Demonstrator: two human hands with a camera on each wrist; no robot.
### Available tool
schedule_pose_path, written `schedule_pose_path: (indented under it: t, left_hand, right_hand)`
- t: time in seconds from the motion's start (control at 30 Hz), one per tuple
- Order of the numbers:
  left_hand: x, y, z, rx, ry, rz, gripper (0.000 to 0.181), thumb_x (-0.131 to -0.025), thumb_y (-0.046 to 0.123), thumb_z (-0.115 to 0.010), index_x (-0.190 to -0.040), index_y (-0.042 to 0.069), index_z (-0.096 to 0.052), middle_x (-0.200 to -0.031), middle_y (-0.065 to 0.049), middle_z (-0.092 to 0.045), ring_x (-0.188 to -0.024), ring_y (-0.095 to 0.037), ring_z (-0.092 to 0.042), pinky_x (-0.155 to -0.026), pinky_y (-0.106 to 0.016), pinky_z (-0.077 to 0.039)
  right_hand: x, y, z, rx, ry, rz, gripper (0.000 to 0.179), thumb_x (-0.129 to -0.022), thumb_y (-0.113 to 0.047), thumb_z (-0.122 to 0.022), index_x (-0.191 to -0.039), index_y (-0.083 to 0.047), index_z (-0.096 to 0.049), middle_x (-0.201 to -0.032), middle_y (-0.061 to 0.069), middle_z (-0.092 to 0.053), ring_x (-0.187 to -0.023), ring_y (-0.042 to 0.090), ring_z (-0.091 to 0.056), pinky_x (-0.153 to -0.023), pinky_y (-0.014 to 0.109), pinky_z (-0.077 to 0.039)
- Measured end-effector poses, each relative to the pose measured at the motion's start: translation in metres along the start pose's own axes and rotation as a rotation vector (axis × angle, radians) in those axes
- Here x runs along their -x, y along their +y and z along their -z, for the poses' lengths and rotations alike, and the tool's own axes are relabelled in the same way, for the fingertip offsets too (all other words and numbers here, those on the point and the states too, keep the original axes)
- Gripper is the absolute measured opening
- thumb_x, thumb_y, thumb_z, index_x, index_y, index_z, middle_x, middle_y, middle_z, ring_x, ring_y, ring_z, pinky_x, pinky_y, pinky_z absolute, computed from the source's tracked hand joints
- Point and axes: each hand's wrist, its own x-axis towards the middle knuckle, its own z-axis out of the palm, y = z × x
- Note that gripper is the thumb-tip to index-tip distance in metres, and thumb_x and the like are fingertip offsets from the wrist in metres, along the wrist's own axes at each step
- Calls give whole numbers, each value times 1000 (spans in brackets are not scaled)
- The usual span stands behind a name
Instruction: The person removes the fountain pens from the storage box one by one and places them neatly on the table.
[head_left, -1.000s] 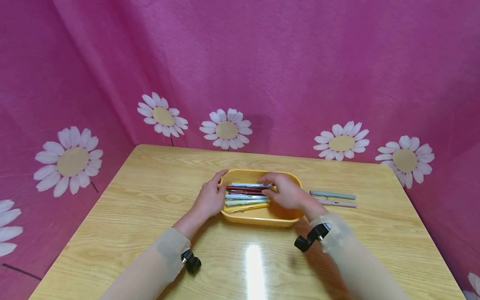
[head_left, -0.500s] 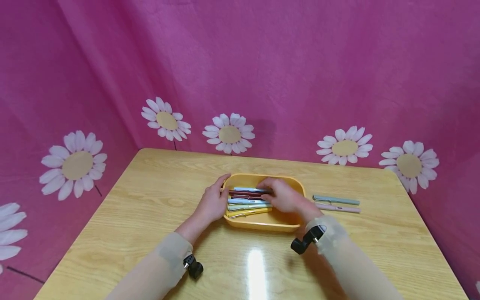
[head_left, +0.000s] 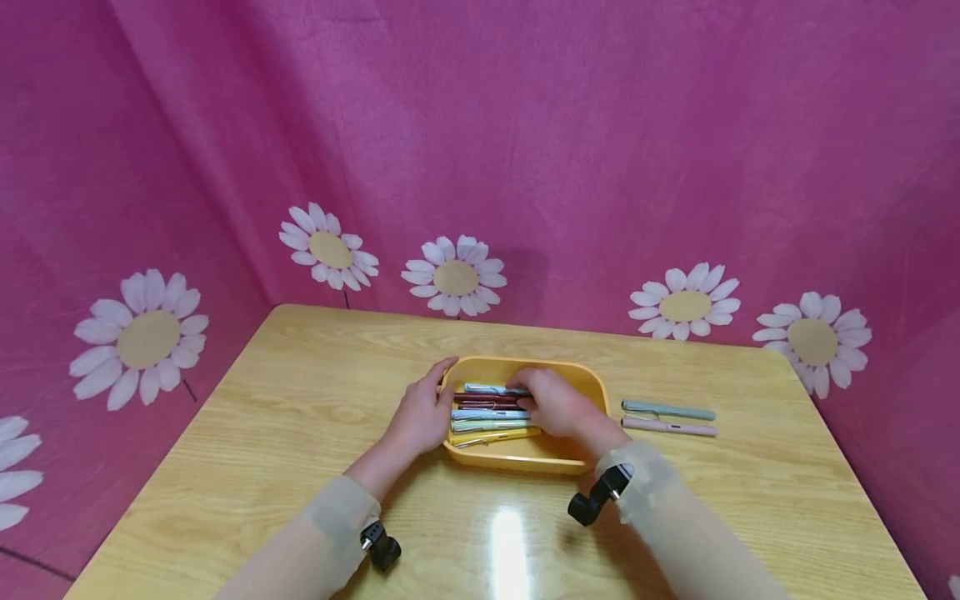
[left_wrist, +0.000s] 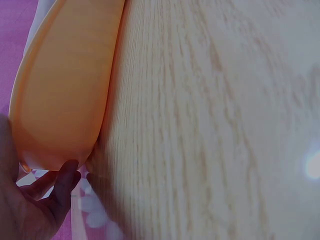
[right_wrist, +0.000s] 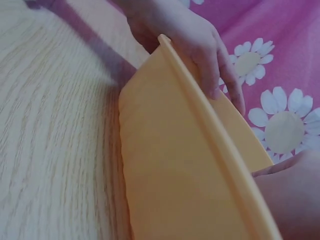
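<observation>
A yellow plastic tray (head_left: 517,465) stands on the table with several clip pens lying side by side in it. My left hand (head_left: 424,412) grips the tray's left end, its thumb at the rim; the left wrist view shows its fingers curled around that end. My right hand (head_left: 557,402) reaches inside the tray and pinches the right end of a dark red pen (head_left: 487,398), though the fingertips are partly hidden. Around it lie a light blue pen (head_left: 480,388) behind, and a pale blue pen (head_left: 487,414), pale green pen (head_left: 487,426) and yellow pen (head_left: 491,437) in front.
To the right of the tray, a grey-green pen (head_left: 671,409) and a pale pink pen (head_left: 671,427) lie on the wooden table (head_left: 360,350). A pink curtain (head_left: 525,167) with daisies hangs behind and at both sides.
The view has tilted slightly upward. My right hand has closed in around the dark red pen's end, and its wrist has shifted left. The left hand keeps its place on the tray.
</observation>
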Motion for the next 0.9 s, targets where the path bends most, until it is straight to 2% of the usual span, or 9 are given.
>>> schedule_pose_path:
  t: [0.17, 0.57, 0.9]
  left_hand:
    - [1, 1, 1, -10, -1, -3, 50, -111, 12, -50, -160, 15, -46, -139, -21, -65, -115, -29, -66, -102, -52, -53]
    - [2, 2, 0, -16, 3, 2, 50, -111, 12, -49, -160, 15, -46, -141, -23, -63, -127, -35, -62, -109, -54, -47]
    - [1, 1, 0, -28, 10, -4, 50, -110, 13, -50, -160, 15, -47, -138, -22, -65, -122, -33, -64, -106, -53, -50]
  right_hand:
    - [0, -4, -2, 3, 6, -24, 25, -98, 9, -65, -120, 0, -72, -109, 8, -72, -102, 22, -66, -97, 43, -55]
    - [-1, -4, -9, 81, 30, 46, 33, -91, 14, -67, -123, 6, -66, -114, 17, -69, -109, 33, -65, -101, 46, -53]
    - [0, -4, -10, 82, 27, 54, 37, -86, 14, -72, -122, 4, -69, -114, 14, -65, -108, 30, -63, -100, 45, -53]
